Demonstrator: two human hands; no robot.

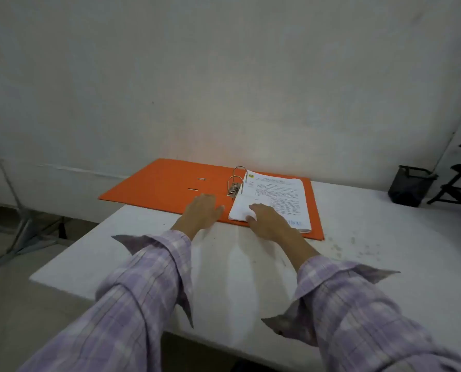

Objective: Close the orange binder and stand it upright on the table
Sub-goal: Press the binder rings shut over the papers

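Observation:
The orange binder (pixel 164 183) lies open and flat at the far side of the white table (pixel 250 277), its left cover hanging past the table's left edge. Metal rings (pixel 236 181) stand at its spine. A stack of printed papers (pixel 275 200) rests on the right cover. My left hand (pixel 201 212) lies flat on the binder near the spine, fingers apart. My right hand (pixel 269 221) rests on the near left corner of the papers, fingers spread, gripping nothing.
A black mesh pen holder (pixel 410 187) stands at the table's far right, with a black rack (pixel 460 178) beside it. A white wall rises right behind the binder. A metal stand (pixel 22 226) is on the floor to the left.

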